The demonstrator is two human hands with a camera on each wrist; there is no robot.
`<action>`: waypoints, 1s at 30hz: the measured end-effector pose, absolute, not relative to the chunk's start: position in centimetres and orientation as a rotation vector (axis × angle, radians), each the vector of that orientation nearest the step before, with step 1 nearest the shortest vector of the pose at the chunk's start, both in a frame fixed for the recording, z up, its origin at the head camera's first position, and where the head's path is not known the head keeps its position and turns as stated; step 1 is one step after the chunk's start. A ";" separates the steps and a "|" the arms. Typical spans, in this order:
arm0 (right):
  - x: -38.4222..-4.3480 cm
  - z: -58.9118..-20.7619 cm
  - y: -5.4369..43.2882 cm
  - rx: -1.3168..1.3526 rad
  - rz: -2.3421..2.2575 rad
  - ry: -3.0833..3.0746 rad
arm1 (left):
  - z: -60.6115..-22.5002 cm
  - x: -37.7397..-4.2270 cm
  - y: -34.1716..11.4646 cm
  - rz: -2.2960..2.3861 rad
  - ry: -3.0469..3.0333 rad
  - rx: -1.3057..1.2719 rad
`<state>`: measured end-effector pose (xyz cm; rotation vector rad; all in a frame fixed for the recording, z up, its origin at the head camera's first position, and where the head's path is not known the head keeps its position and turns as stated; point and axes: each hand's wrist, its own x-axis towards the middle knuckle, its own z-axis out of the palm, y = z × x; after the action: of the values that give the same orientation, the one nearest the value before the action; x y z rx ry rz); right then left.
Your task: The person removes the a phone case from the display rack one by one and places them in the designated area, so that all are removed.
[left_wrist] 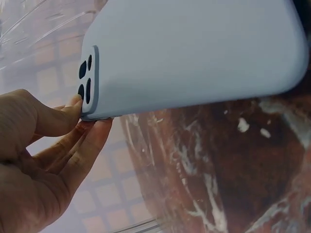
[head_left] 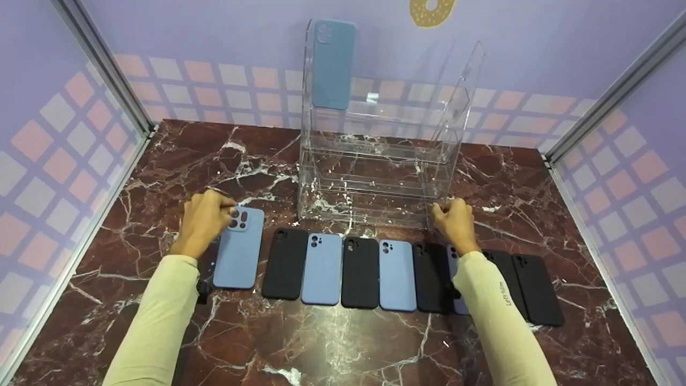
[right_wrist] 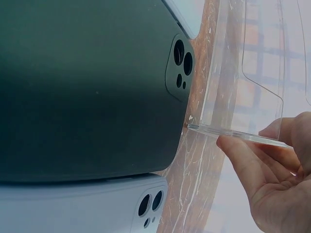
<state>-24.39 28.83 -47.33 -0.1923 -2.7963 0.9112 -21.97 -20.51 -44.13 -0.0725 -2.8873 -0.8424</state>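
Note:
My left hand pinches the top corner of a light blue phone case beside its camera cutouts. In the left wrist view, thumb and fingers grip that same case at its edge. My right hand is at the lower right corner of a clear tiered display stand. The right wrist view shows its thumb and fingers pinching the edge of the clear stand panel. Another blue phone case stands upright in the top tier, at the left.
A row of black and blue phone cases lies on the marbled table, from a black case to another black case at the right. My right forearm covers part of the row. Patterned walls enclose the table at the back and sides.

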 end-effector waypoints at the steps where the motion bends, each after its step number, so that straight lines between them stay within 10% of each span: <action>1: -24.4 -47.3 28.8 -0.193 0.915 -2.796 | -44.3 -22.0 -20.5 -0.839 -2.896 -0.071; 30: -24.6 -47.3 28.8 -0.182 0.916 -2.768 | -46.1 -22.8 -19.1 -0.891 -2.984 -0.090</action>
<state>-24.56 28.82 -47.32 -0.1818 -2.7676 0.9160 -22.78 -19.08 -46.13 -0.0897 -2.9837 -0.8906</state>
